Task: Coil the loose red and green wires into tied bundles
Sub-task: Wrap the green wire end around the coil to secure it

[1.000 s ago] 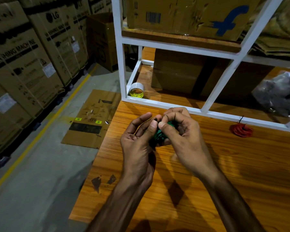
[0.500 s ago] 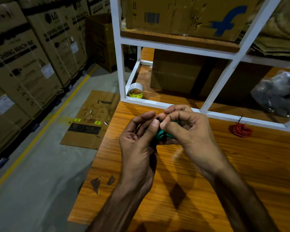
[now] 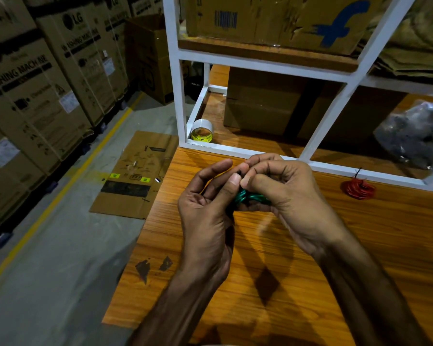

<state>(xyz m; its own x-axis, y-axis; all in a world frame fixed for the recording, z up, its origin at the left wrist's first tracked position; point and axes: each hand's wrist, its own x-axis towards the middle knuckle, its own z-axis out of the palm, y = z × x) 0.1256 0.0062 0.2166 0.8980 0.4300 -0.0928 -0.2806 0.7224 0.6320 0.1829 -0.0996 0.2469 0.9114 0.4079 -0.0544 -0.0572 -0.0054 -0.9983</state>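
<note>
1. Two hands work together: your left hand [image 3: 205, 208] and right hand [image 3: 285, 193] both pinch the green wire coil [image 3: 248, 197] above the desk [image 3: 360, 245].
2. If one grip loosens before the tie is tight, the coil may spring open.
3. You have one green coil in hand and one red wire bundle [image 3: 358, 189] on the desk.
</note>
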